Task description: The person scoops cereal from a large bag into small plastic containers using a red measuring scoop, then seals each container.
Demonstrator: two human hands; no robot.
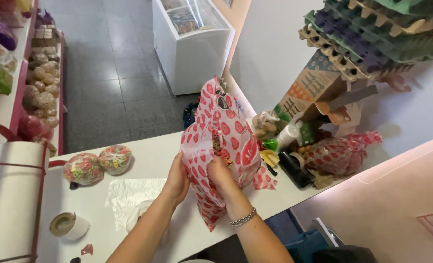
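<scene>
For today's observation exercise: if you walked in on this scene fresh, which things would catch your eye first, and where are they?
First, the white plastic bag printed with red strawberries, held up above the white counter by the left hand and right hand. Next, the leaning stack of coloured egg trays at the upper right. Then the two wrapped bundles of colourful cereal rings lying on the counter, left of the hands.

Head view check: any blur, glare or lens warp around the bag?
Head view: the strawberry-print bag and both hands, left hand, right hand, are fairly sharp; wide-angle lens bends the counter edge; soft even light, faint glare on the freezer lid.
</scene>
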